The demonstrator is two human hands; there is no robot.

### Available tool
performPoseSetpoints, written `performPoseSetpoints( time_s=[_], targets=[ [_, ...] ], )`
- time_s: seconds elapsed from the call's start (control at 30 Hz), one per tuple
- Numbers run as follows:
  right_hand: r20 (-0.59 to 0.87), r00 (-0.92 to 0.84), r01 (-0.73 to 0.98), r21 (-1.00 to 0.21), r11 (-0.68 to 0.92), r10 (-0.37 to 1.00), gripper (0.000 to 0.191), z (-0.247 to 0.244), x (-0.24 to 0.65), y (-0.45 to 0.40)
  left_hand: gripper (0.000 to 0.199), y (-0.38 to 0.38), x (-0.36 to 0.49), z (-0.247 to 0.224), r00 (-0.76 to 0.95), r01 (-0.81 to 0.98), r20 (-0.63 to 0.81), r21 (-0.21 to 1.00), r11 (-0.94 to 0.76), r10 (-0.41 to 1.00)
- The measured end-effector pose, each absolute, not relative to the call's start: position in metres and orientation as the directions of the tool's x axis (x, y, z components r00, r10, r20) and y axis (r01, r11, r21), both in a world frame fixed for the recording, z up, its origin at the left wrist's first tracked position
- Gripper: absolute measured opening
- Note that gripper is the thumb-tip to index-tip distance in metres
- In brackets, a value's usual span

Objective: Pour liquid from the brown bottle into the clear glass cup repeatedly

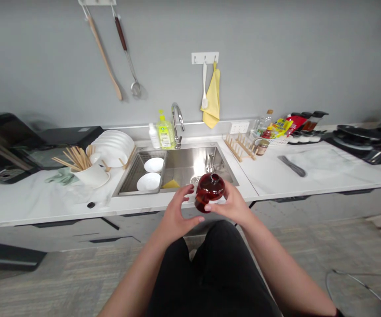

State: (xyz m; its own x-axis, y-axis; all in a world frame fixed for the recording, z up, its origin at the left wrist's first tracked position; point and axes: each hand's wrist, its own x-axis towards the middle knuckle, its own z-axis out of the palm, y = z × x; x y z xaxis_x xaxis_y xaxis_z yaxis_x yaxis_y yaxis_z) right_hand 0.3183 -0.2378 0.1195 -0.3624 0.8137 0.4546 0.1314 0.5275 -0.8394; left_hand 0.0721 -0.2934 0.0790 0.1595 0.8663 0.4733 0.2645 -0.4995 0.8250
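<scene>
Nearest me, my right hand (pixel 231 206) cups a dark red jar (pixel 210 190), my left hand (pixel 177 213) spread beside it, above the countertop's front edge (pixel 134 205).

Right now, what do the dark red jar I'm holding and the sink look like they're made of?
The dark red jar looks like glazed ceramic or possibly glass; its smooth, glossy surface shows bright highlights, but the look doesn't settle which. The sink looks like stainless steel with a satin finish, shown by its metallic sheen and soft reflections.
</scene>
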Motion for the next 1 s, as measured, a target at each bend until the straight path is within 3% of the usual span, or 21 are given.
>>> performPoseSetpoints(
  time_s=[0.13,0.3,0.6,0.73,0.83,1.0],
  targets=[
    [0.492,-0.414,0.106,-0.809,0.578,0.766,0.073,0.133,0.287,-0.253,0.088,-0.312,0.064,0.084,0.084,0.305,0.447,0.84,-0.45,0.891],
    [0.479,-0.441,0.125,-0.805,0.58,0.759,0.066,0.132,0.259,-0.27,0.063,-0.329,0.06,0.081,-0.061,0.415,0.384,0.849,-0.327,0.921],
    [0.488,-0.505,0.081,-0.795,0.602,0.712,0.1,0.113,0.261,-0.26,0.061,-0.325,0.028,0.082,-0.139,0.469,0.378,0.839,-0.275,0.915],
    [0.49,-0.324,0.177,-0.809,0.561,0.809,0.074,0.092,0.308,-0.219,0.059,-0.316,0.0,0.08,-0.212,0.423,0.344,0.876,-0.231,0.915],
    [0.454,-0.292,0.303,-0.791,0.531,0.842,0.064,0.066,0.337,-0.189,0.062,-0.307,-0.022,0.077,-0.251,0.377,0.328,0.9,-0.22,0.911],
    [0.349,-0.379,0.337,-0.81,0.479,0.857,0.1,0.026,0.335,-0.167,0.069,-0.289,-0.04,0.06,-0.289,0.309,0.312,0.925,-0.221,0.905]
  ],
)
